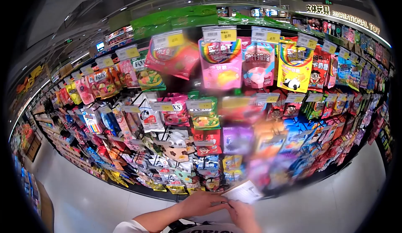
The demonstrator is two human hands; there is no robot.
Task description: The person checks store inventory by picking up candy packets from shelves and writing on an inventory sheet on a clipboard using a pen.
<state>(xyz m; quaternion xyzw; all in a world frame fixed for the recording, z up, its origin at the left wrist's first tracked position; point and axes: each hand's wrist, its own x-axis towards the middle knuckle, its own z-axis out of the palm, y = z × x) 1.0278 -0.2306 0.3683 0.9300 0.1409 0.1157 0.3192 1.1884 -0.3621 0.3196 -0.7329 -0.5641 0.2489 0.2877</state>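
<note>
My left hand (204, 203) reaches in from the lower left, its fingers curled and meeting my right hand. A thin dark item, too small to name, shows at its fingers. My right hand (243, 216) is slightly blurred, its fingers closed at the lower edge of a white card (246, 192) with faint print. The card sticks out beyond both hands, in front of the rack's base. Higher up, a pink candy bag (173, 60) hangs tilted and blurred on its hook. Beside it hang an upright pink candy bag (221, 63) and a yellow candy bag (295, 65).
A long curved rack of hanging candy bags spans the view, with price tags (266, 35) on its hooks. Green packs (180, 18) lie along the top. Pale floor (100, 203) runs below, and a lit toy-section sign (356, 21) hangs at upper right.
</note>
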